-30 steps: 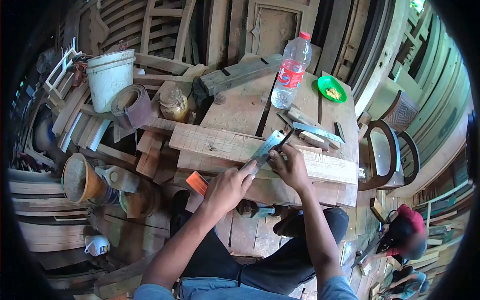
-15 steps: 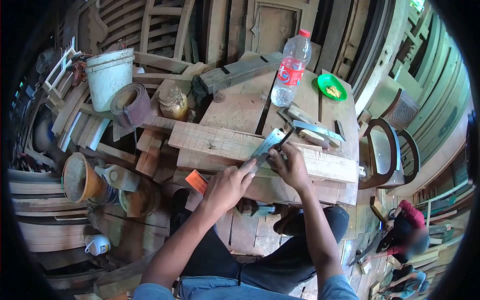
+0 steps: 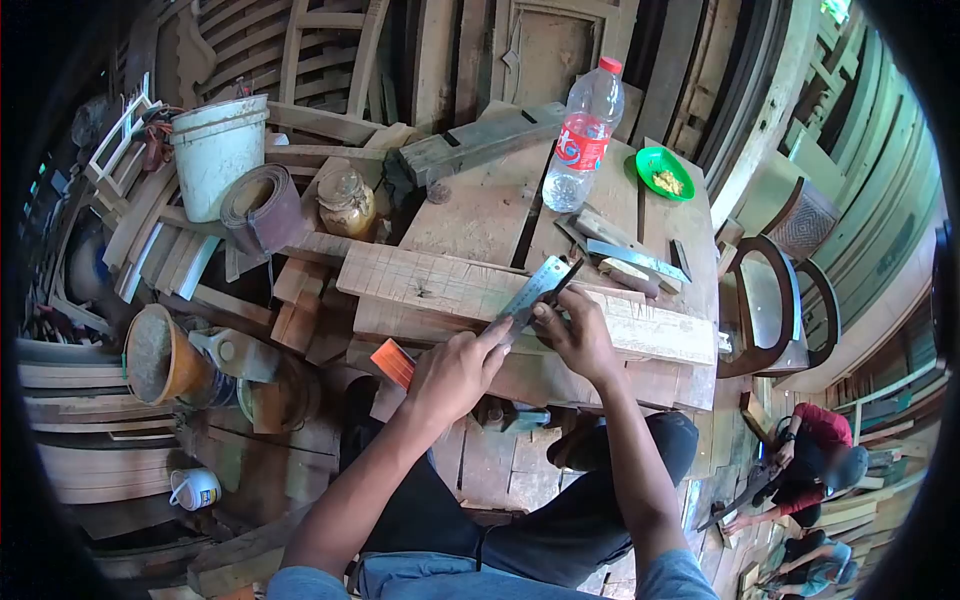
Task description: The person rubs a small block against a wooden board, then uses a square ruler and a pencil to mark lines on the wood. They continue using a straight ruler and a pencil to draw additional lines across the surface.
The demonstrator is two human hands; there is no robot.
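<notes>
My left hand [image 3: 455, 375] is closed on a steel ruler blade [image 3: 540, 285] with graduations along it, which lies slanted over a pale wooden board [image 3: 440, 285]. An orange piece [image 3: 393, 362] shows on the far side of the same hand; whether it joins the blade is hidden under my palm. My right hand [image 3: 580, 335] pinches a thin dark pencil-like stick [image 3: 569, 276] beside the blade's right edge. Crossing lines mark the board's upper face. Just beyond the right hand lie another metal strip [image 3: 638, 260] and short wooden pieces [image 3: 625, 275].
A water bottle [image 3: 580, 145] and a green dish [image 3: 664, 174] stand at the bench's back. Left are a white bucket [image 3: 220, 160], a roll of abrasive-looking sheet [image 3: 260, 210] and a jar [image 3: 346, 205]. A person in red [image 3: 825, 430] works at lower right.
The stick and right fingers have shifted very slightly along the blade. My left hand and the ruler stay nearly still. The person in red has raised their head and moved their arms.
</notes>
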